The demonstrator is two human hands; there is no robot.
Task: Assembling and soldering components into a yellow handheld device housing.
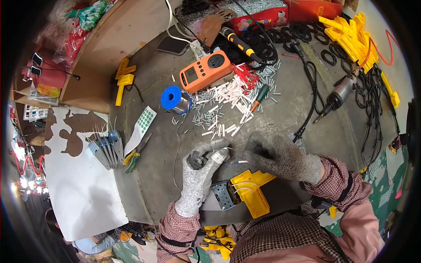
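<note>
Both my hands wear grey knitted gloves. My left hand (205,163) is closed in a pinch, with white wrapping around its fingertips. My right hand (280,155) is closed too, its fingertips facing the left ones. A thin wire (237,150) spans the small gap between them, its ends hidden in the fingers. Just below it shows a short white and blue wire piece (239,162). Nearer the table's edge lies a yellow plastic housing (254,201) with white leads over it, against a perforated metal box (225,195).
Beyond my hands lie loose white sleeves (223,94), a blue solder spool (175,98), an orange meter (206,71) and a green-handled screwdriver (262,95). Pliers (133,161) are at left; a power screwdriver (337,97), black cables and yellow housings (351,37) at right.
</note>
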